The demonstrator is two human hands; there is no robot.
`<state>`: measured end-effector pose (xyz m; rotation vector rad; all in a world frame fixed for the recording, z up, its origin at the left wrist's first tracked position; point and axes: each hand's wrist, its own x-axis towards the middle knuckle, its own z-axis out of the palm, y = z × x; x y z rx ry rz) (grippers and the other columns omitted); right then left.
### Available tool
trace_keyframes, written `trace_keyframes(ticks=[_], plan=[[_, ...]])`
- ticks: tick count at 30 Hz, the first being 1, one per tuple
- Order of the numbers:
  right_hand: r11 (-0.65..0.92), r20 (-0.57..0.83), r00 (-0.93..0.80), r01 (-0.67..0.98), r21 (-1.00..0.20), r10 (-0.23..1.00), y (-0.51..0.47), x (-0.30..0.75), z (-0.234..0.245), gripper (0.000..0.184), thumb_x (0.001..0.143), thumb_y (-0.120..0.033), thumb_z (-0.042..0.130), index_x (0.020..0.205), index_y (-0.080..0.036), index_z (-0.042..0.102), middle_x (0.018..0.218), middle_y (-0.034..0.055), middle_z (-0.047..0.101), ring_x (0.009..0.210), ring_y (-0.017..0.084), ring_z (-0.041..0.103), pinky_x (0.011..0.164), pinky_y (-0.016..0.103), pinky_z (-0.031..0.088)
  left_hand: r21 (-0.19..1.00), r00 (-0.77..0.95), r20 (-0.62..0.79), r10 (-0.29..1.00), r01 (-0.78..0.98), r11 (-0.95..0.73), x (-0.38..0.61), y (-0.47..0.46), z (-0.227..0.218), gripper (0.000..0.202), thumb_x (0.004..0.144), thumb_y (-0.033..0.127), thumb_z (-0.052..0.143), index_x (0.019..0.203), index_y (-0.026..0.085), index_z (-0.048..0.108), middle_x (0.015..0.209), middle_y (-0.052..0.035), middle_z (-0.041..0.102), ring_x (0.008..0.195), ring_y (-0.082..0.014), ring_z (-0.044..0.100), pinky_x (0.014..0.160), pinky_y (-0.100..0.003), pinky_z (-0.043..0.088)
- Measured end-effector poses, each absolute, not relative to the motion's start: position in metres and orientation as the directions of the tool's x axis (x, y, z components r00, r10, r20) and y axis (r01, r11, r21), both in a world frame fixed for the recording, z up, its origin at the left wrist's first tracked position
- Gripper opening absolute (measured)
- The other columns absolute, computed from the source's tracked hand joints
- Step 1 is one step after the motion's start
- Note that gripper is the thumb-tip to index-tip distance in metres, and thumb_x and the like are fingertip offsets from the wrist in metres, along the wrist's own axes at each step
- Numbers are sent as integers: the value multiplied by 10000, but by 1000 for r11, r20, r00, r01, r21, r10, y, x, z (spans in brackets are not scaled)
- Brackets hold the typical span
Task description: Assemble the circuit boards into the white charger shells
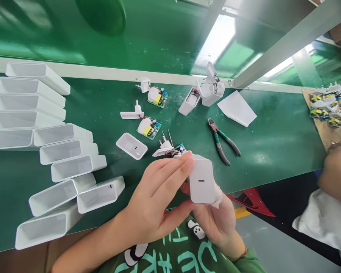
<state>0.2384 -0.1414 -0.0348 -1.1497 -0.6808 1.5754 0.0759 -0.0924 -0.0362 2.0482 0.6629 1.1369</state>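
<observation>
A white plastic charger housing (201, 181) is held up in front of my chest, its end with a small slot facing me. My left hand (165, 193) has its fingers along the left side and top edge, the thumb below. From beneath and behind, my right hand (218, 220) grips the same housing; some of its fingers are hidden. Something white and crumpled (217, 195) sits at the right hand's fingers. Just beyond the left fingertips lies a circuit board (178, 150), partly hidden, wired to a plug cap with pins (165, 147).
Several open white housings (42, 229) line the left. Ahead lie a single housing (131, 146), two circuit boards (149, 128) with plug caps, filled housings (190, 101), cutting pliers (222, 140) and white paper (236, 108). Far right, another person's arm (337, 170) is near a board pile (331, 104).
</observation>
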Motion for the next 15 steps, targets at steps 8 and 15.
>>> trace_keyframes(ticks=[8,15], plan=[[66,93,123,201,-977,988,-105,275,-5,455,1040,-315,279,1410,-300,543,1293,136,685,1034,239,748,679,346,659,714,447,566,693,155,-683,63,-106,-27,590,948,198,627,1480,53,415,1447,-253,526,1349,-286,524,1069,-438,526],[162,199,-65,839,-520,978,96,259,22,627,850,-148,350,1446,46,334,1288,181,586,1149,326,615,810,361,482,437,264,448,854,769,-467,17,-143,-3,218,900,145,684,1108,147,618,1075,-119,615,1013,-253,587,888,-411,506]])
